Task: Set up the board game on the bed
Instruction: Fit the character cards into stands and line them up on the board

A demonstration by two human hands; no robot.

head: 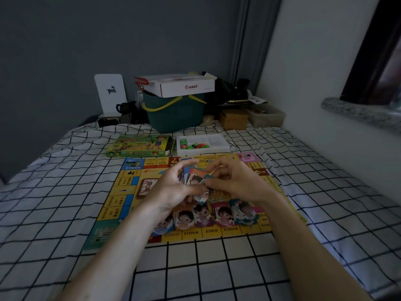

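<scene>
1. Board game [130,192] is lying open on the bed [217,268], with five character-card piles [208,213] lining its near edge.
2. I am holding a fanned stack of cards [191,177] in my left hand [171,190], fingers curled round it.
3. My right hand [234,183] is pinching one card at the fan's edge.
4. I am judging that the loose fan could slip and scatter over the sorted piles.
5. Soft bedding is risking piles toppling; the tray of pieces [202,144] is waiting beyond, beside the box [138,146].
</scene>
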